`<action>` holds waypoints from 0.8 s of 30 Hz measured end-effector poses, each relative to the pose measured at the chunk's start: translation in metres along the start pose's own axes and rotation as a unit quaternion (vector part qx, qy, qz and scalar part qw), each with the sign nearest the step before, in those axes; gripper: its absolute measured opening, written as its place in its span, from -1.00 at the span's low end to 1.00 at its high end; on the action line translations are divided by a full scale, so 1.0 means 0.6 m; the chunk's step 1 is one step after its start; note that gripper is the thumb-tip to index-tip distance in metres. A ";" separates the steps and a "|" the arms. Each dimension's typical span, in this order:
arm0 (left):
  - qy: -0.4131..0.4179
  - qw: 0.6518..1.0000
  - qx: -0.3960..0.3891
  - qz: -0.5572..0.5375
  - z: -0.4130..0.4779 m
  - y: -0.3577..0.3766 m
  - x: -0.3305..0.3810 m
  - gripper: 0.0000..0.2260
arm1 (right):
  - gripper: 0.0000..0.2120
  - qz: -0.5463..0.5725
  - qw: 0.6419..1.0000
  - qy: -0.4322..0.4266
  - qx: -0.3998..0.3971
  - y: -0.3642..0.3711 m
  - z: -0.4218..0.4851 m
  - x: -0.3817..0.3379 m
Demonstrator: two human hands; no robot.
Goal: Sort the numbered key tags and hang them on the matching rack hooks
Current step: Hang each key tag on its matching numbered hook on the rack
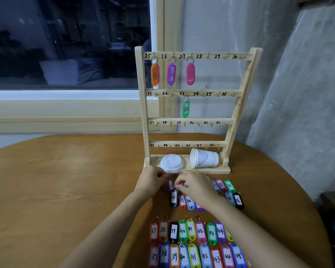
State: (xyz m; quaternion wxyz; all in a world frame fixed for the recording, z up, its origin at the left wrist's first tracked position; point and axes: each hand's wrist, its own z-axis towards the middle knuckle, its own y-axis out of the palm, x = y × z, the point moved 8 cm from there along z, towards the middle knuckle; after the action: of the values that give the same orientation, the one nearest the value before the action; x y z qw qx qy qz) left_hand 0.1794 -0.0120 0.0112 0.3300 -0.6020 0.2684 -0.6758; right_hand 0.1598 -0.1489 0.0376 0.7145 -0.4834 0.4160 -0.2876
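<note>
Right hand (193, 185): thumb and forefinger are pressing together in a pinch, seemingly on the ring of the black tag (173, 198) marked 28.
Left hand (151, 180): fingers are curling beside a purple tag (170, 184); I cannot tell whether they are gripping anything.
Black tag: lying on the table (66, 180) in the row nearest the rack (143, 113), with its long axis running toward the person and its ring end pointing at the rack.
Hook 28 (208, 54): standing bare on the top rail, well above the pinch and slightly to its right; the right hand is sitting nearer to it.
Green tag (186, 109): hanging at 33.
</note>
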 end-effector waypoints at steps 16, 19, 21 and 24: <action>0.123 0.987 0.091 -0.050 0.035 -0.203 0.200 -0.94 | -0.94 0.100 0.979 0.038 0.176 -0.268 0.037 0.009; 0.156 0.982 0.097 -0.055 0.044 -0.234 0.262 -0.93 | -0.91 0.089 0.970 0.051 0.218 -0.340 0.045 0.011; 0.164 0.977 0.111 -0.076 0.052 -0.254 0.298 -0.93 | -0.91 0.084 0.965 0.050 0.243 -0.381 0.051 0.011; 0.173 0.972 0.127 -0.092 0.061 -0.280 0.347 -0.91 | -0.90 0.079 0.958 0.029 0.273 -0.428 0.060 0.006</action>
State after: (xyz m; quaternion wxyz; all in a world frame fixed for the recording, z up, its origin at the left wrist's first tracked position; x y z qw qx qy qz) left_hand 0.1832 -0.0638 0.2759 0.2883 -0.4517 0.1768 -0.8256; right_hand 0.1906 -0.2298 0.2822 0.8273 -0.2264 0.3793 -0.3471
